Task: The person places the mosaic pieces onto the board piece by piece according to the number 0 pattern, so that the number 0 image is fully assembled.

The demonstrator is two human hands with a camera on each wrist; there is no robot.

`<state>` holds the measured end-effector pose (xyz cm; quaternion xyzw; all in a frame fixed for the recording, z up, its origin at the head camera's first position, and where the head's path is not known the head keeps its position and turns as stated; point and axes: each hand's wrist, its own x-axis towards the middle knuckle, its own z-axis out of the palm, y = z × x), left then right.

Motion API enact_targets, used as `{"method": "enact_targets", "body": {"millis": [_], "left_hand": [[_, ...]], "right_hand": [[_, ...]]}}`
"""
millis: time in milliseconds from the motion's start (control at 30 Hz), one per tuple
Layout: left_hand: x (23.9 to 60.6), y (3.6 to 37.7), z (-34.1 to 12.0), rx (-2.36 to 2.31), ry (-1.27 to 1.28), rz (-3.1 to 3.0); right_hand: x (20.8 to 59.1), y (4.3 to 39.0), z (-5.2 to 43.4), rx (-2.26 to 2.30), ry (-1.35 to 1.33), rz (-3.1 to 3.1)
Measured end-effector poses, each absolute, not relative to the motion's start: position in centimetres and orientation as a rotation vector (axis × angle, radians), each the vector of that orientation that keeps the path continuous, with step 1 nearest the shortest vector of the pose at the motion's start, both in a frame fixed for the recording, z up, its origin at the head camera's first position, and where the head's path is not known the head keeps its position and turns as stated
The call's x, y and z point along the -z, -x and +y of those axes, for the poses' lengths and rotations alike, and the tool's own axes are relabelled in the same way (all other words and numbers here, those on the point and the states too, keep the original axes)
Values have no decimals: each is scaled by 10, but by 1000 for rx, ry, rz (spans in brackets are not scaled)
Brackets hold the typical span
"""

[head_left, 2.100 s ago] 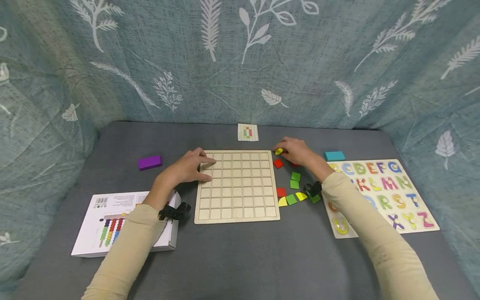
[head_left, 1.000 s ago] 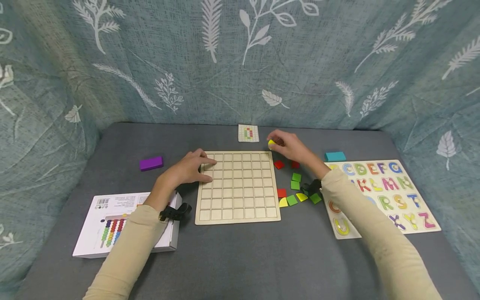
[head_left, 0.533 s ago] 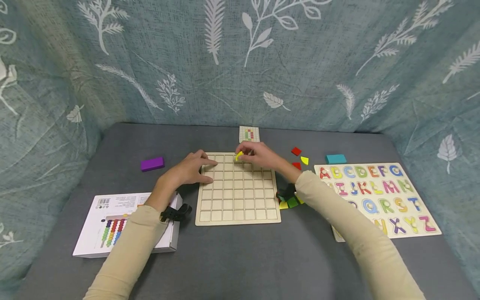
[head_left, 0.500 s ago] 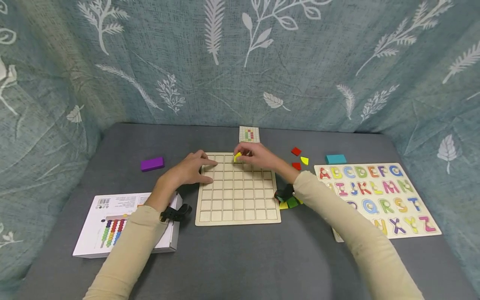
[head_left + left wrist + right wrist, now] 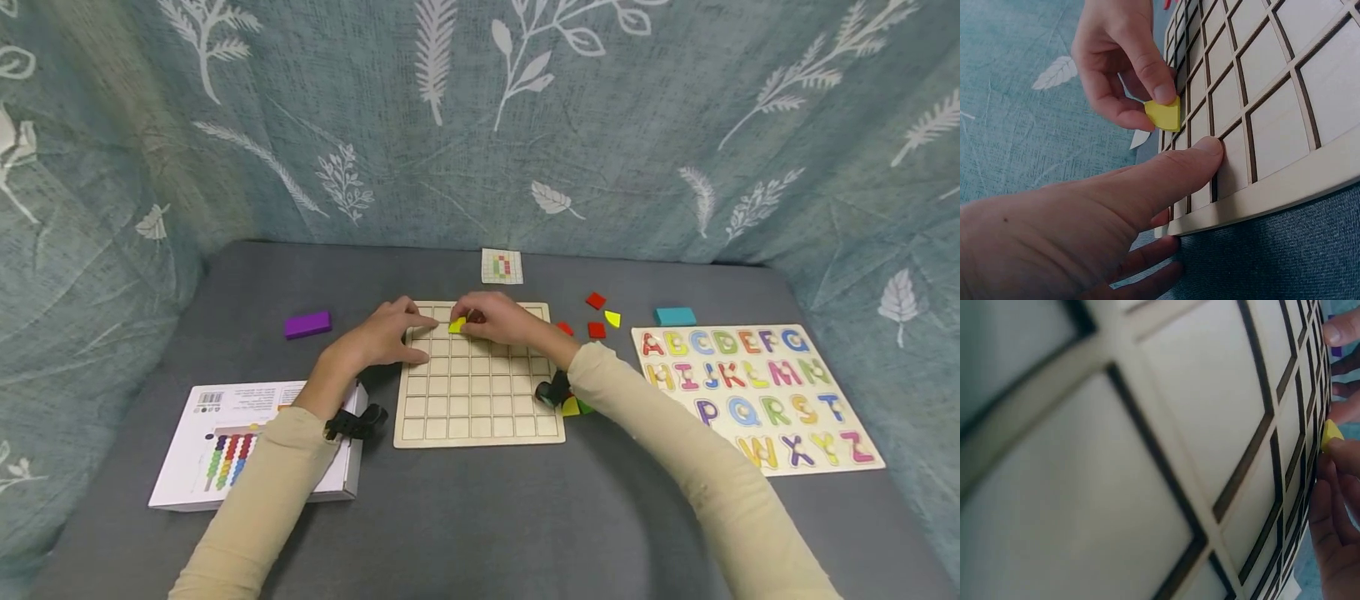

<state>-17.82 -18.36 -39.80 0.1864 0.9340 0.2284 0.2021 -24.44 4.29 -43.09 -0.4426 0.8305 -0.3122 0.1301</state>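
Note:
My right hand (image 5: 498, 319) pinches a yellow quarter-circle tile (image 5: 457, 326) between thumb and fingers. It holds the tile close over the far rows of a wooden grid board (image 5: 480, 408), left of the middle. In the left wrist view the yellow tile (image 5: 1166, 116) is tilted, its straight edge towards the grid. My left hand (image 5: 378, 336) rests at the board's left side, with thumb and index finger stretched over the squares. Its other fingers (image 5: 1147, 259) lie beyond the rim. In the right wrist view the fingertips of both hands show near the tile (image 5: 1331, 432).
Right of the board lie red tiles (image 5: 596, 301), a yellow tile (image 5: 612, 319) and more pieces partly hidden by the right arm. A pattern card (image 5: 502, 267) lies behind the board. Around stand a white box (image 5: 217, 450), purple block (image 5: 307, 325), teal block (image 5: 676, 317) and alphabet board (image 5: 757, 396).
My right hand has picked up the yellow tile on the right and carried it leftwards over the grid board's far rows. My left hand has stayed at the board's left edge.

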Motion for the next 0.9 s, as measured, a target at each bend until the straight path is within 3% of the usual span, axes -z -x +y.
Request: {"method": "enact_targets", "body": {"millis": [900], "left_hand": [[396, 180, -185, -642, -488, 2584]], "right_hand": [[427, 231, 37, 757, 1337, 2485]]}}
